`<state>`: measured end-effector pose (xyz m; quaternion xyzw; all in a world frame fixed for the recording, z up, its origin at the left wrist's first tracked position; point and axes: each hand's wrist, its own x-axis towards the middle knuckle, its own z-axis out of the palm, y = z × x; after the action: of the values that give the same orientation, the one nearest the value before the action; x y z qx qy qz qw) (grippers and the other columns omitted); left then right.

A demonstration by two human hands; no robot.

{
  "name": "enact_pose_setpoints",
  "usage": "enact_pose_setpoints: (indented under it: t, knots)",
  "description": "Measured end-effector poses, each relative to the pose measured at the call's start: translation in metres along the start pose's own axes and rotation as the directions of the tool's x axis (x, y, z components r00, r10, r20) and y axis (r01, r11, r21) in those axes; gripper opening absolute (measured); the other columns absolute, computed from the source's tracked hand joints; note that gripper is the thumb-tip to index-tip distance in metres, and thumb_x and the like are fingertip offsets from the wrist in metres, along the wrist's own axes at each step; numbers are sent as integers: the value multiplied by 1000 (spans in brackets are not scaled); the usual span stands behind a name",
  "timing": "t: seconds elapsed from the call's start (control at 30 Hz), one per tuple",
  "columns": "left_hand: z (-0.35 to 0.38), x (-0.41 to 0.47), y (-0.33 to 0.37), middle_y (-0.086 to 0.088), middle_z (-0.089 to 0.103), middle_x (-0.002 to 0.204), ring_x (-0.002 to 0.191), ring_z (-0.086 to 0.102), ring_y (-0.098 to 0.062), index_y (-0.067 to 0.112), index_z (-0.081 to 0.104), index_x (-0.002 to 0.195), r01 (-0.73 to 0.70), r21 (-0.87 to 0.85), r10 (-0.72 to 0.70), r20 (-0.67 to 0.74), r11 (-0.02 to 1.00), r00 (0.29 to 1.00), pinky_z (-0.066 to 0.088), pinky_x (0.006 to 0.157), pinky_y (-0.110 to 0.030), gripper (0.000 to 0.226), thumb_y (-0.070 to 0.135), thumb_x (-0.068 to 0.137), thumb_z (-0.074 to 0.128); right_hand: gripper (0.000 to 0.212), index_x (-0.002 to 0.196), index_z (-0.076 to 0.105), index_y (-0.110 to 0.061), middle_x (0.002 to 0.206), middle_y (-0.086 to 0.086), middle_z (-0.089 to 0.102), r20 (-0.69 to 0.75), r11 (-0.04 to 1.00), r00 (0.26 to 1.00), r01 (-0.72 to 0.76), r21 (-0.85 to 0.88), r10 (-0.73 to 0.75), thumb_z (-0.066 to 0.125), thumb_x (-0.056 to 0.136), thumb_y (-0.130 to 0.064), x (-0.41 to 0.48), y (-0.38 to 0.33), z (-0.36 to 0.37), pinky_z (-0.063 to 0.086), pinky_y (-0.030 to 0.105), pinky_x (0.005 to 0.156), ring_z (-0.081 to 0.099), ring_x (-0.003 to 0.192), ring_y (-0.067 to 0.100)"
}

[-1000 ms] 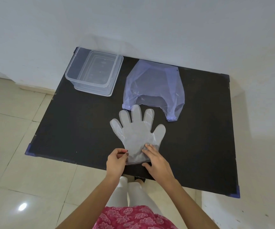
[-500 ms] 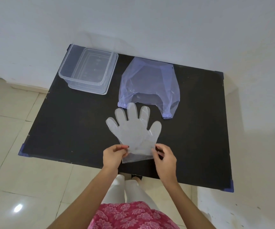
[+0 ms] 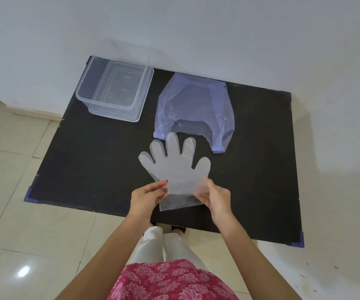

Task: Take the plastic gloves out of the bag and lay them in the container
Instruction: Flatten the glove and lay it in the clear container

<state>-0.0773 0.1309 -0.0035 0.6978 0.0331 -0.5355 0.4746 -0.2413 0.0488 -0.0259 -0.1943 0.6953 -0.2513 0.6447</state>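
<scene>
A clear plastic glove is spread flat with its fingers pointing away from me, near the front middle of the black table. My left hand pinches the cuff's left edge and my right hand pinches its right edge. The cuff seems lifted a little off the table. Whether more than one glove is stacked there I cannot tell. A thin pale-violet plastic bag lies flat behind the glove, mouth towards me. The clear rectangular container stands at the table's back left corner with nothing in it.
A white wall runs right behind the table. Beige floor tiles lie to the left and in front. My legs stand close to the table's front edge, under a pink patterned garment.
My right hand went from pressing flat on the cuff to pinching its right edge. The cuff end has come up slightly between both hands.
</scene>
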Motion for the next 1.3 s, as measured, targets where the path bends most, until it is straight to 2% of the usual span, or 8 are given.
enact_pose_setpoints:
  t: [0.2, 0.37, 0.5, 0.63, 0.77, 0.9, 1.07, 1.3]
  knots:
    - [-7, -3, -6, -2, 69, 107, 97, 69, -24, 20, 73, 111, 29, 70, -32, 45, 997, 998, 59, 82, -32, 27, 7, 89, 64, 15, 100, 74, -11, 97, 4, 72, -93, 936, 979, 143, -322, -181, 71, 86, -15, 10, -6, 14, 55, 27, 79, 65, 86, 11]
    - [4, 10, 2, 4, 62, 113, 110, 58, -24, 18, 69, 117, 113, -87, -111, 29, 990, 993, 49, 101, -42, 27, 18, 91, 62, 10, 94, 74, -11, 90, 5, 74, -77, 945, 984, 130, -301, -159, 73, 84, -10, 11, -5, 15, 59, 35, 87, 72, 88, 19]
    - [17, 21, 0, 1, 62, 110, 94, 61, -14, 13, 72, 111, 79, -82, -85, -75, 993, 994, 53, 97, -39, 23, 8, 90, 63, 18, 101, 72, -7, 96, 7, 73, -49, 950, 991, 103, -296, -123, 72, 84, -9, 9, -3, 13, 59, 32, 84, 71, 89, 18]
    - [17, 25, -3, -1, 65, 111, 93, 64, -14, 11, 73, 110, 11, 29, -9, -87, 1000, 996, 58, 84, -29, 25, 1, 89, 63, 38, 114, 56, -21, 106, 1, 62, -73, 916, 973, 181, -357, -221, 70, 81, -11, 2, -12, 16, 54, 29, 76, 63, 95, 18]
    - [11, 23, -1, -1, 62, 111, 91, 62, -13, 8, 71, 113, -11, 45, 14, -65, 999, 998, 58, 73, -22, 29, -4, 89, 61, 37, 109, 56, -26, 111, 5, 61, 72, 818, 959, 271, -508, -274, 66, 80, -5, 1, -24, 26, 45, 23, 62, 61, 98, 22]
    - [3, 16, 8, -1, 58, 118, 102, 63, -21, 8, 65, 122, -6, 100, 8, -22, 995, 1000, 58, 87, -36, 37, -6, 88, 60, 31, 97, 70, -27, 110, 6, 62, 211, 720, 959, 283, -634, -191, 63, 81, -1, 2, -34, 28, 47, 28, 74, 58, 101, 23]
    - [-8, 5, 29, -5, 57, 125, 96, 64, -17, 5, 60, 127, -17, 101, 13, 40, 995, 999, 57, 89, -38, 43, -8, 87, 61, 25, 99, 77, -21, 116, 5, 68, 285, 741, 937, 338, -580, -203, 67, 85, -3, -2, -54, 24, 53, 34, 94, 62, 105, 20]
    - [-22, -7, 71, -13, 56, 130, 109, 62, -27, 0, 59, 127, -62, 39, 59, 60, 997, 996, 59, 81, -33, 43, -10, 85, 62, 27, 112, 72, -15, 112, 3, 67, 422, 797, 892, 369, -479, -160, 68, 87, -6, -22, -95, 34, 50, 18, 75, 63, 93, 11]
